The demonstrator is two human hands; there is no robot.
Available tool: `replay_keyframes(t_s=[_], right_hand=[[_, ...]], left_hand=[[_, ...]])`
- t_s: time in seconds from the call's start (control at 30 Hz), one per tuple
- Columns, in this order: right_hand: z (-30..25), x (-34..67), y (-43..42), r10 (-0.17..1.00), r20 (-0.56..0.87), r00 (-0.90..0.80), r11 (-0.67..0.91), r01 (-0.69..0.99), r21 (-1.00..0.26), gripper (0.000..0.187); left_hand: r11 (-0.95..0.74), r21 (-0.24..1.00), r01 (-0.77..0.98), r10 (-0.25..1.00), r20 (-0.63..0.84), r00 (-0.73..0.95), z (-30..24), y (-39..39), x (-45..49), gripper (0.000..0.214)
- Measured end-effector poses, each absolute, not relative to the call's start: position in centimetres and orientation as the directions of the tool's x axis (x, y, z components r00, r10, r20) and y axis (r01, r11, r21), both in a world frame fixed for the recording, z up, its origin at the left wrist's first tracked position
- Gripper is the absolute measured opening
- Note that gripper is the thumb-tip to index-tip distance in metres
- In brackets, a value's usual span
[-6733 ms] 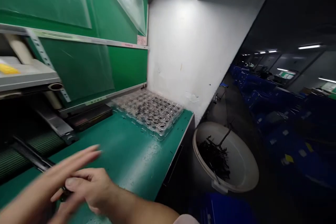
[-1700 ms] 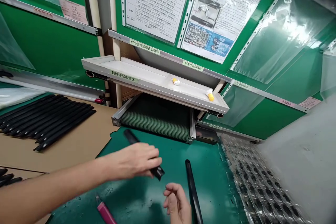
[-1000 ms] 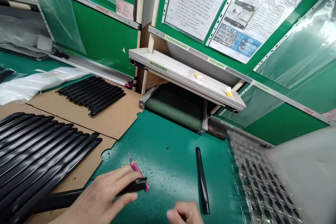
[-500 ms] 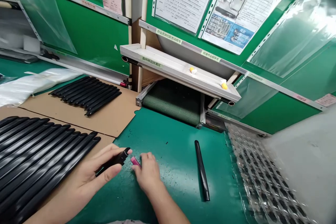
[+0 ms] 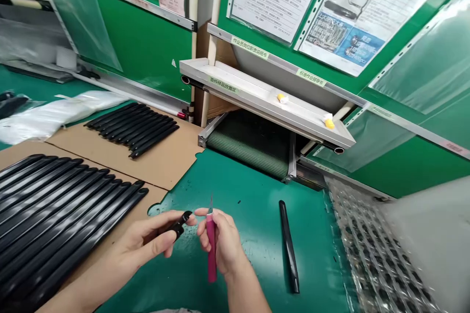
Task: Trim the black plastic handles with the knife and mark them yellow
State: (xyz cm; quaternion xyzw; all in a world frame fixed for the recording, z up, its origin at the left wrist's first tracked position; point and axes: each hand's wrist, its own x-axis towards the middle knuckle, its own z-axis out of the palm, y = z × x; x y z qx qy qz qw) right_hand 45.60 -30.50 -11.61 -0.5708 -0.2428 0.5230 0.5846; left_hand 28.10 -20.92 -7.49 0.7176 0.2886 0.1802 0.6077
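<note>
My left hand [image 5: 147,239] is closed around a small black plastic part [image 5: 178,227], whose curved tip sticks out past the fingers. Close by on its right, my right hand [image 5: 223,239] grips a craft knife [image 5: 212,254] by its pink handle, the thin blade pointing up and away from me. Blade and black part are apart. To the right, a single long black plastic piece [image 5: 289,247] lies on the green work surface [image 5: 253,274]. Left of my hands, a row of glossy long black pieces [image 5: 69,205] lies side by side on cardboard.
Behind the hands, a conveyor belt [image 5: 249,151] runs beneath a white shelf [image 5: 264,102] with two small yellow-and-white items. A clear blister tray [image 5: 382,249] stands at the right. More black pieces [image 5: 135,127] rest on the cardboard [image 5: 176,156], near white plastic wrapping [image 5: 62,115].
My right hand has lifted and turned, bringing the pink knife upright with its blade in view. My left hand has shifted slightly right with the black part. The camera view has shifted a little left.
</note>
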Motion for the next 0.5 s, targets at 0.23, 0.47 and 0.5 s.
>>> replay_keyframes(t_s=[0.23, 0.47, 0.5], right_hand=[[-9.0, 44.2, -32.2, 0.923, -0.328, 0.200, -0.119, -0.663, -0.739, 0.079], [-9.1, 44.6, -32.3, 0.897, -0.258, 0.358, -0.023, -0.546, -0.837, 0.065], [-9.1, 44.8, -32.3, 0.890, -0.222, 0.399, 0.004, -0.493, -0.870, 0.062]], left_hand=[[0.016, 0.995, 0.100, 0.439, -0.097, 0.893, -4.9, -20.3, 30.5, 0.037], [0.047, 0.997, 0.064, 0.678, -0.079, 0.731, -5.2, -18.9, 29.7, 0.038], [0.068, 0.995, 0.068, 0.658, -0.096, 0.747, -5.6, -18.9, 29.6, 0.037]])
